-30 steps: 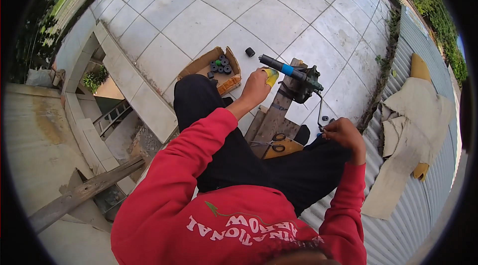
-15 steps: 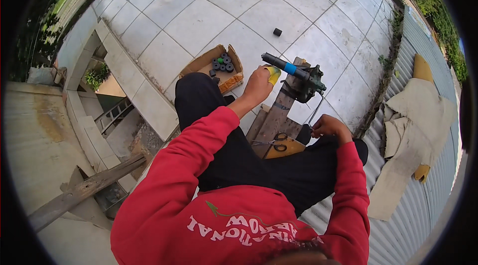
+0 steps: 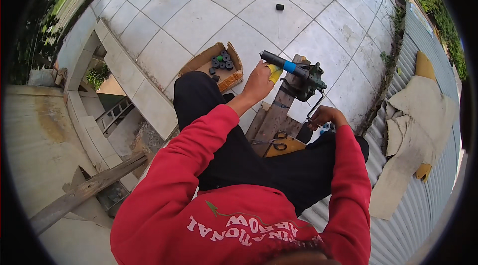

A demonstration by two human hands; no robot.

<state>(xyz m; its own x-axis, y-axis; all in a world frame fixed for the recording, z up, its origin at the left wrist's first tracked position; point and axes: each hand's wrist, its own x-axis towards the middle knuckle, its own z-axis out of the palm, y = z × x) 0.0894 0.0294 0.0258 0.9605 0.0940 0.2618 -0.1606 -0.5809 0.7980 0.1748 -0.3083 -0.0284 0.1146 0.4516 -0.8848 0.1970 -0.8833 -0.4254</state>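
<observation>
One head-worn fisheye looks steeply down, near the lap.

Both arms reach forward, left hand (image 3: 259,81) and right hand (image 3: 326,115) curled closed.

Dark tube with a blue band (image 3: 284,64) lies level, clamped in a bench vise (image 3: 309,76) atop a wooden post (image 3: 279,110).

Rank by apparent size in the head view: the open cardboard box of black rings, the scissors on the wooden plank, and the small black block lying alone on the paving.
1. Open cardboard box of black rings, largest.
2. Scissors on the wooden plank.
3. Small black block, smallest, though it lies farthest from the camera, so its true size is unsure.
</observation>
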